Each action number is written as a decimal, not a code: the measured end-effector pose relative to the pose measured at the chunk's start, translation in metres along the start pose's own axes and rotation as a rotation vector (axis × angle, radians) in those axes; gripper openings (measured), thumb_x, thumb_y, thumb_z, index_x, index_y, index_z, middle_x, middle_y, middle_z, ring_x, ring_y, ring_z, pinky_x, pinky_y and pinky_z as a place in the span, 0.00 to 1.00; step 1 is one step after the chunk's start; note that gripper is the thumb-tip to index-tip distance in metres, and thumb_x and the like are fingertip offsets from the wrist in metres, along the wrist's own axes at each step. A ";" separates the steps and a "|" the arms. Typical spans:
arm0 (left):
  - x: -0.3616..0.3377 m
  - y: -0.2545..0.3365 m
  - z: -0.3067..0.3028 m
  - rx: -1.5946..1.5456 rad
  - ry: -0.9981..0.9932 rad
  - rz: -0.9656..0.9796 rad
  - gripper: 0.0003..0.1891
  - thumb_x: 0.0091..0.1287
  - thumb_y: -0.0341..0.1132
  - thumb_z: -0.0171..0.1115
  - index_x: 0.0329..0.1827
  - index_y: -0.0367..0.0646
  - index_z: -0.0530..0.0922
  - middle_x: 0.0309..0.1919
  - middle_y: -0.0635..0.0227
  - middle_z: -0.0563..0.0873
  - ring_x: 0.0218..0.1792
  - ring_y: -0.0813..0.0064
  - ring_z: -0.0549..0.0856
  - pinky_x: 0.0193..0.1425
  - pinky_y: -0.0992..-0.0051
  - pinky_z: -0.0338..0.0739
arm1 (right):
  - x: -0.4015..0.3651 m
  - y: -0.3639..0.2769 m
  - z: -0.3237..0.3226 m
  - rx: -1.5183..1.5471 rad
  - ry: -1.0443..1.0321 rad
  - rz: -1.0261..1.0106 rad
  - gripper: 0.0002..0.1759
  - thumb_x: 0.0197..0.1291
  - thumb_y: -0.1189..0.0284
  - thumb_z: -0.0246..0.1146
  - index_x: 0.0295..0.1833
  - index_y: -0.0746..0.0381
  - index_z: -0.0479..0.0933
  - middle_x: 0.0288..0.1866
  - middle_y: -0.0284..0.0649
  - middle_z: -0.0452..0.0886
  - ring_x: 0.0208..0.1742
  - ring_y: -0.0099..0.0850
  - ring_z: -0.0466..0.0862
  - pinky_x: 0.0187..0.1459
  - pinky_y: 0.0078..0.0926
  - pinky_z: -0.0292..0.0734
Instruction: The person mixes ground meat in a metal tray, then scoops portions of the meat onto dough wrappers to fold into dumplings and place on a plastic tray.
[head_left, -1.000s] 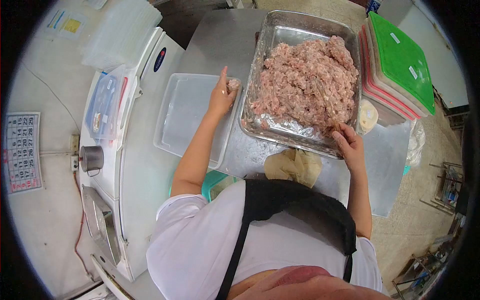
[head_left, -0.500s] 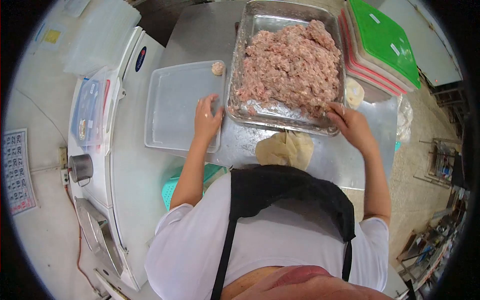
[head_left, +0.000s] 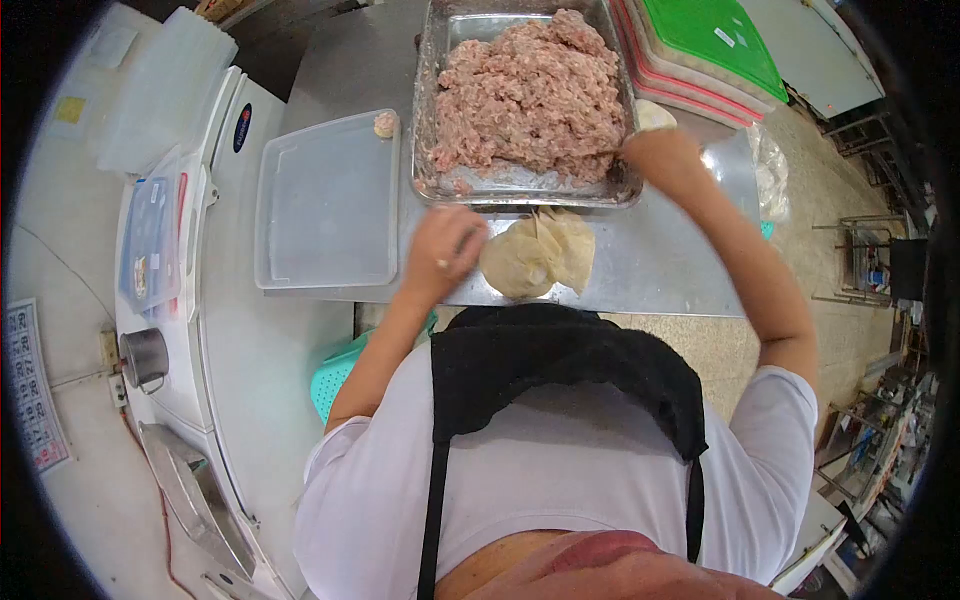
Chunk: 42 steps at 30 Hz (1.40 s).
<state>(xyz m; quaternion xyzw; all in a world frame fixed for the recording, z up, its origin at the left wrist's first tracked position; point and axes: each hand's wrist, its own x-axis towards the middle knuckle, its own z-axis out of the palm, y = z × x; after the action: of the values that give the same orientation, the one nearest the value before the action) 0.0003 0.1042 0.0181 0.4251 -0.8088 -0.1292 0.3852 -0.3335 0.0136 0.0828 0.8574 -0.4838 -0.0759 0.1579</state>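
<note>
A deep metal tray (head_left: 425, 160) holds a large heap of ground meat (head_left: 530, 95). My right hand (head_left: 665, 160) is closed at the tray's right edge, round what looks like a thin utensil whose end reaches into the meat; most of it is hidden. My left hand (head_left: 447, 250), a little blurred, is between a plastic container and a loose pile of round dough wrappers (head_left: 540, 255). Its fingers are loosely curved with a gap at the thumb, and nothing shows in them. One small meat dumpling (head_left: 384, 124) sits in the far right corner of the translucent plastic container (head_left: 325, 205).
Stacked containers with a green lid (head_left: 710, 40) stand right of the tray, with a pale round piece (head_left: 655, 116) beside them. A white appliance (head_left: 225, 270) holding a metal cup (head_left: 145, 358) flanks the steel table (head_left: 680, 265). Below its edge is a turquoise basket (head_left: 335, 375).
My left hand has left the plastic container and come right and nearer, beside the wrappers. My right hand stays at the meat tray's right side, with its elbow further out. The view has shifted.
</note>
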 end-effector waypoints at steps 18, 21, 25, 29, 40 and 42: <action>0.021 0.035 0.078 -0.162 -0.265 0.137 0.07 0.58 0.38 0.66 0.35 0.46 0.81 0.39 0.69 0.82 0.47 0.64 0.78 0.50 0.63 0.69 | -0.028 -0.030 -0.056 0.136 -0.013 -0.075 0.09 0.50 0.68 0.62 0.23 0.60 0.82 0.22 0.47 0.82 0.26 0.42 0.85 0.26 0.37 0.78; 0.022 0.028 0.075 -0.250 -0.208 0.068 0.09 0.61 0.38 0.64 0.38 0.43 0.80 0.37 0.66 0.84 0.41 0.59 0.80 0.49 0.64 0.73 | -0.011 -0.006 -0.025 0.103 -0.116 0.075 0.10 0.53 0.68 0.60 0.24 0.61 0.82 0.26 0.47 0.83 0.29 0.42 0.86 0.27 0.39 0.79; 0.027 0.034 0.050 -0.568 -0.151 -0.429 0.10 0.65 0.38 0.62 0.37 0.40 0.80 0.33 0.64 0.84 0.39 0.69 0.84 0.43 0.67 0.77 | -0.026 -0.056 -0.004 0.203 -0.098 -0.052 0.07 0.51 0.72 0.59 0.26 0.61 0.82 0.25 0.48 0.83 0.29 0.42 0.86 0.30 0.41 0.80; 0.029 0.021 0.031 -1.470 0.090 -0.920 0.15 0.70 0.41 0.58 0.51 0.38 0.75 0.43 0.66 0.83 0.43 0.71 0.84 0.47 0.72 0.79 | -0.008 -0.027 -0.030 0.171 -0.204 -0.040 0.09 0.52 0.71 0.60 0.26 0.62 0.82 0.26 0.49 0.83 0.31 0.44 0.86 0.31 0.43 0.81; 0.007 -0.001 0.013 -1.325 0.006 -0.926 0.22 0.72 0.42 0.56 0.62 0.37 0.69 0.48 0.58 0.84 0.41 0.71 0.85 0.44 0.74 0.79 | -0.040 -0.039 -0.010 0.226 0.052 0.046 0.09 0.50 0.73 0.57 0.24 0.64 0.80 0.26 0.49 0.83 0.29 0.45 0.85 0.31 0.41 0.79; 0.009 0.001 0.004 -1.312 -0.070 -0.904 0.22 0.73 0.41 0.55 0.62 0.36 0.69 0.49 0.56 0.83 0.42 0.67 0.85 0.43 0.72 0.80 | -0.048 -0.050 -0.019 0.271 0.036 0.097 0.09 0.50 0.74 0.57 0.25 0.64 0.81 0.27 0.49 0.83 0.29 0.45 0.85 0.31 0.42 0.80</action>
<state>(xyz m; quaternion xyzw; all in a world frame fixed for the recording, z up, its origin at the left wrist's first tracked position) -0.0063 0.0976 0.0207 0.3942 -0.3284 -0.7361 0.4414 -0.3129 0.0820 0.0829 0.8477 -0.5276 0.0131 0.0529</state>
